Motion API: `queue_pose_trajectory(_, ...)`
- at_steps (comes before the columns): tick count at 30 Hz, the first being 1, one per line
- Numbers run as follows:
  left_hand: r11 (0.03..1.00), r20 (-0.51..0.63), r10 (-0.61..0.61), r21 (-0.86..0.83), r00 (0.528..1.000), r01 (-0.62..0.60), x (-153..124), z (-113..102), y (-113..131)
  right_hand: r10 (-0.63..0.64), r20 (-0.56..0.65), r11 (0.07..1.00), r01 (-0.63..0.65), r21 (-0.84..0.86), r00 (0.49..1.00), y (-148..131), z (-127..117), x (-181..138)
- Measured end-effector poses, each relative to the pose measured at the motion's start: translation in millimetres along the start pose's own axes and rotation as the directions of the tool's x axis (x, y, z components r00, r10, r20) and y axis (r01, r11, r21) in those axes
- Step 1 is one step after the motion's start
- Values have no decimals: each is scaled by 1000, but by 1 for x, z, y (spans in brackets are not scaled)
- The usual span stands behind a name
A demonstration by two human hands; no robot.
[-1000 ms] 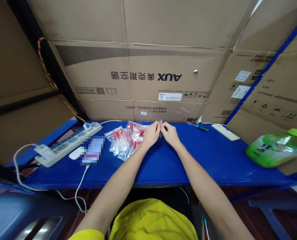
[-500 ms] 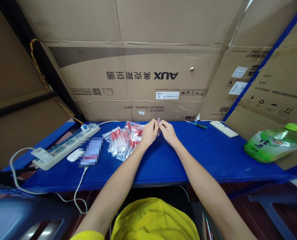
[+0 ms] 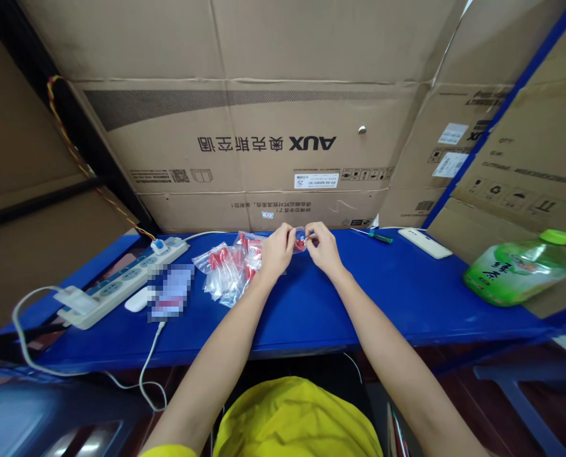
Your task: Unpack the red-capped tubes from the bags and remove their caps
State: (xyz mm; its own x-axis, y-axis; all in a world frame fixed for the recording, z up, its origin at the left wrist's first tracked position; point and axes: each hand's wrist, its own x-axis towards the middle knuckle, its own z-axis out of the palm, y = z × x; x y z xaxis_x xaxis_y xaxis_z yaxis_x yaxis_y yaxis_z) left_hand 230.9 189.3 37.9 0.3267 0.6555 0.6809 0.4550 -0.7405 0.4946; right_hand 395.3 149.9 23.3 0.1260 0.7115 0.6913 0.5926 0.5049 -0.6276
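Note:
Between my two hands is a small clear zip bag [image 3: 300,240] with something red inside. The fingers of my left hand [image 3: 278,246] pinch its left side, and those of my right hand [image 3: 321,247] pinch its right edge. To the left of my left hand lies a heap of clear zip bags [image 3: 224,270] with red pieces in them, partly covered by my left hand and forearm. The exact kind of red piece is too small to make out.
A power strip [image 3: 121,282], a white mouse-like object [image 3: 138,299] and a charging phone [image 3: 172,292] are on the left of the blue table [image 3: 382,292]. A screwdriver [image 3: 378,237], a white flat device [image 3: 424,243] and a green bottle [image 3: 516,270] lie right. Cardboard [image 3: 264,108] walls the back.
My hands have moved slightly apart, and the bag between them now shows wider, with its red contents visible. The view has shifted a little.

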Motion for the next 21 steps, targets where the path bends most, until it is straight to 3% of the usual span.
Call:
queue_pose_trajectory(2, 1000, -6, 17, -7, 1000, -17, -2, 4, 1, -51, 29, 997, 52, -49, 998, -3, 0, 0)
queue_pose_trajectory(4, 1000, -23, 29, -9, 999, -29, -3, 7, 2, -15, 64, 999, 17, -31, 998, -5, 0, 0)
queue_pose_trajectory(6, 999, -36, 51, -7, 998, -51, -4, 10, 2, 128, 158, 989, -139, 56, 979, -5, 3, -1)
queue_pose_trajectory(10, 997, -45, 79, 2, 996, -79, -5, 12, 5, 406, 345, 822, -503, 267, 846, 1, 11, -3)
queue_pose_trajectory(13, 998, -35, 55, -19, 998, -56, -5, 13, 7, 436, 290, 740, -523, 423, 852, 6, 15, 0)
queue_pose_trajectory(16, 995, -123, -69, -78, 990, 60, -4, 14, 5, 448, 171, 685, -460, 565, 878, 7, 12, 5)
queue_pose_trajectory(19, 927, -246, -329, -266, 912, 263, 0, 18, -3, 461, 105, 593, -393, 703, 881, 4, 8, 8)
queue_pose_trajectory(21, 779, -130, -508, -490, 852, 390, 4, 21, -8, 439, 111, 533, -358, 767, 891, 1, 7, 9)
